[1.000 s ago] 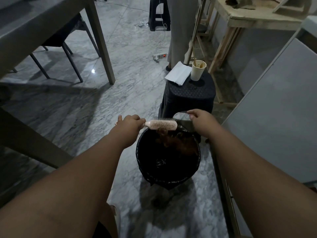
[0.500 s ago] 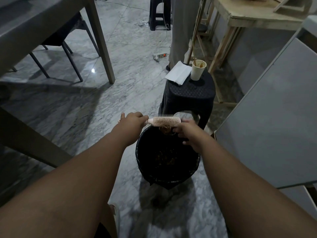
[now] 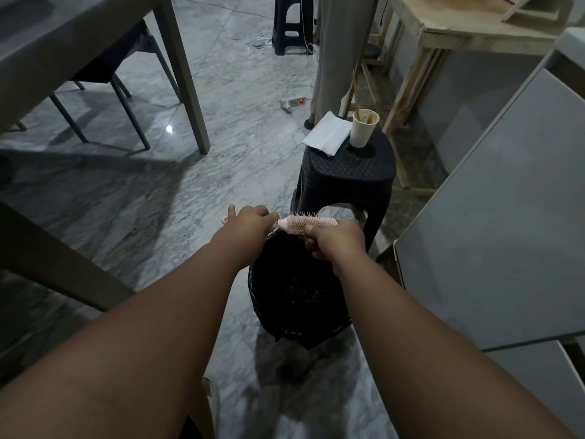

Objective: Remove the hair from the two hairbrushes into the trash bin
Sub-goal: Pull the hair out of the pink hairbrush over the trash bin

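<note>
My left hand (image 3: 248, 225) grips the handle of a pink round hairbrush (image 3: 311, 222) and holds it level over the far rim of a black trash bin (image 3: 269, 307) lined with a black bag. My right hand (image 3: 337, 240) is closed against the underside of the brush head, fingers pinched on the bristles; a little brown hair shows at its fingertips. Brown hair lies at the bottom of the bin. A second hairbrush is not visible.
A black plastic stool (image 3: 348, 175) stands just behind the bin, carrying a paper cup (image 3: 364, 128) and a white napkin (image 3: 327, 136). A white cabinet (image 3: 493, 223) is close on the right. A table leg (image 3: 186, 74) and chair stand left. A person's legs (image 3: 335, 58) are behind the stool.
My right hand came from the bin's far right rim to the underside of the brush head and closed on the bristles. The hair clump that hung under the brush is gone.
</note>
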